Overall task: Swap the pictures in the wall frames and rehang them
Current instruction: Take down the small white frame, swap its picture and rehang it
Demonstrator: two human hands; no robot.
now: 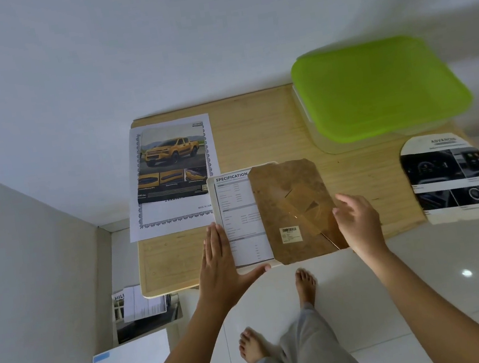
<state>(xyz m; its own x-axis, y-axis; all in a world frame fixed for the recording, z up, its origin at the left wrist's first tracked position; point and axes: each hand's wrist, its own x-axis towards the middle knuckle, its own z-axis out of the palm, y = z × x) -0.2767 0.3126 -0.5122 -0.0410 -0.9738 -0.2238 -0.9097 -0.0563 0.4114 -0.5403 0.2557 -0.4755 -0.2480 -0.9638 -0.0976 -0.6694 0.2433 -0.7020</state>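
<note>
Two-handed at pale wooden bench (256, 135): left hand (222, 264) flat on white frame (214, 197), right hand (358, 222) spread at mottled brown backing board (291, 204).

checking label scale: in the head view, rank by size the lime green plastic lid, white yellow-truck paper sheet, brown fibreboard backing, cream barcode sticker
1. lime green plastic lid
2. white yellow-truck paper sheet
3. brown fibreboard backing, near the sheet's size, so unsure
4. cream barcode sticker
</note>
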